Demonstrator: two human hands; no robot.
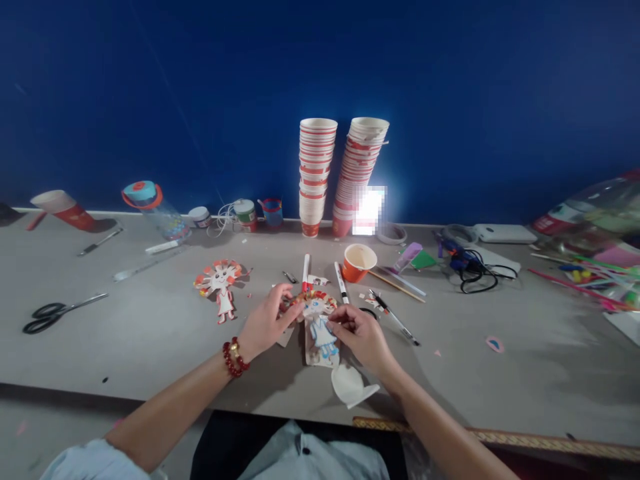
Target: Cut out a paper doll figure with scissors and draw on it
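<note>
Blue wall (200,80) rises behind a grey table (150,360); on it, the doll (321,328) lies over a card (311,359) between my hands. I judge the step to be arranging its head; the next move calls for light, level pressure. My left hand (267,323) bows thumb and fingers apart at the fringe, my right hand (365,338) curls opposite; whether either pinches paper, I can't tell.

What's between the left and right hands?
The blue-trimmed paper figure, seen in the head view: left hand by its red-orange hair, right hand by its dress.
</note>
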